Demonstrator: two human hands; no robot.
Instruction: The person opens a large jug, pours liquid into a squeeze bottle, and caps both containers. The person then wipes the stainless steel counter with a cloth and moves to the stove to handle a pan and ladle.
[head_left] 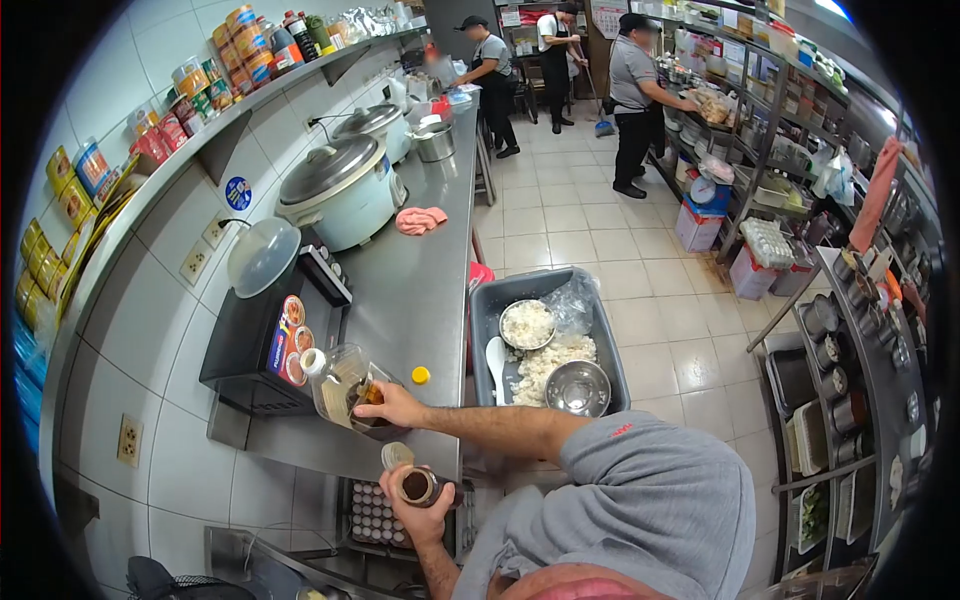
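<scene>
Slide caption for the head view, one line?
Kitchen counter: right hand on a clear plastic jug, left hand holding an open jar, dark inside.

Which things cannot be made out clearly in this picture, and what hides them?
All in the head view:
Jar: its outer side, mostly covered by the left hand.
Clear plastic jug: whatever the right hand grips there, covered by that hand.
Nearer large cooker: its contents, under the lid.
Grey tub: its near edge, behind the right arm.
Shelf cans: fine label print, too small.
</scene>
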